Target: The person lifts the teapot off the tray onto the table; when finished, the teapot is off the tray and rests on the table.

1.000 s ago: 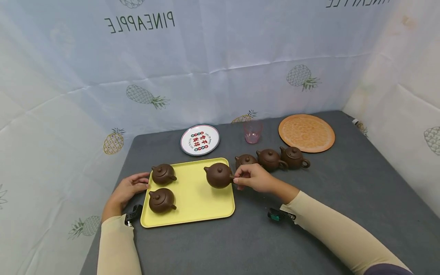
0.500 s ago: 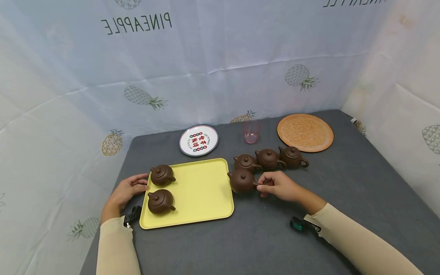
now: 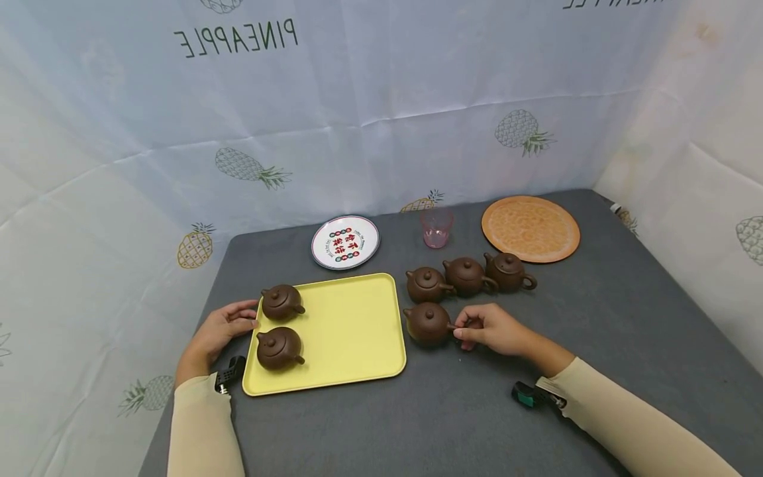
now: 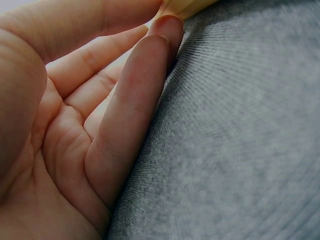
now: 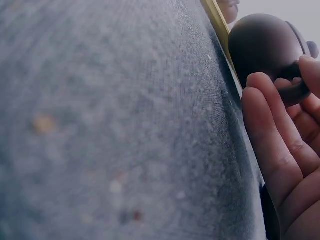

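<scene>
My right hand pinches the handle of a round, dark brown teapot, which is upright just right of the yellow tray. In the right wrist view, the thumb and fingers meet at the handle of this teapot; whether its base touches the table is unclear. Two similar teapots stand on the tray's left side, a far one and a near one. My left hand touches the tray's left edge with fairly straight fingers. The left wrist view shows its fingertips against the yellow rim.
Three more brown teapots line up behind the held one, close to it. Farther back are a white plate with red characters, a pink clear glass and a round orange-brown mat. A grey cloth covers the table.
My right hand has carried the teapot from above the tray's right side rightward, then lowered it toward me beside the tray. My left hand has stayed at the tray edge.
</scene>
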Demonstrator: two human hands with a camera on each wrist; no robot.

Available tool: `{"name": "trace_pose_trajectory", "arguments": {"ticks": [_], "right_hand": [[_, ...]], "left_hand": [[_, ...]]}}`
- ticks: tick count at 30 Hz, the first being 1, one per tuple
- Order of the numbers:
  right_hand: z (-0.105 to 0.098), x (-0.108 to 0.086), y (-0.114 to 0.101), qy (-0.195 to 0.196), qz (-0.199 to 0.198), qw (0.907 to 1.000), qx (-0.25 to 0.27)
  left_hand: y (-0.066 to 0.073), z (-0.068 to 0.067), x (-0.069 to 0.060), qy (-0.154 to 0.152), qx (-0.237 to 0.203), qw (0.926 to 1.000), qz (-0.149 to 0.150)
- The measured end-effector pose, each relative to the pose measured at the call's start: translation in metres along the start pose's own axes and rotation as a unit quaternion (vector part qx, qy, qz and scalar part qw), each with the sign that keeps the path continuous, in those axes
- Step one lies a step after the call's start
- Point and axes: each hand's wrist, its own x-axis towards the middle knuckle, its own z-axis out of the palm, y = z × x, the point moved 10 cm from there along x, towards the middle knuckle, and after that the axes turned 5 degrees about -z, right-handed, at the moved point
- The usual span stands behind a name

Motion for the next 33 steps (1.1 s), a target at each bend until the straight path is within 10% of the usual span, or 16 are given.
{"name": "trace_pose_trajectory", "arguments": {"ticks": [18, 33], "right_hand": [[0.002, 0.004, 0.002, -0.005, 0.002, 0.9991, -0.043], [-0.005, 0.025, -0.049, 0.004, -0.064, 0.9933, -0.096]], "left_hand": [[-0.007, -0.002, 0.004, -0.007, -0.008, 0.9999, -0.003], [0.007, 0.002, -0.003, -0.006, -0.006, 1.0000, 0.000]]}}
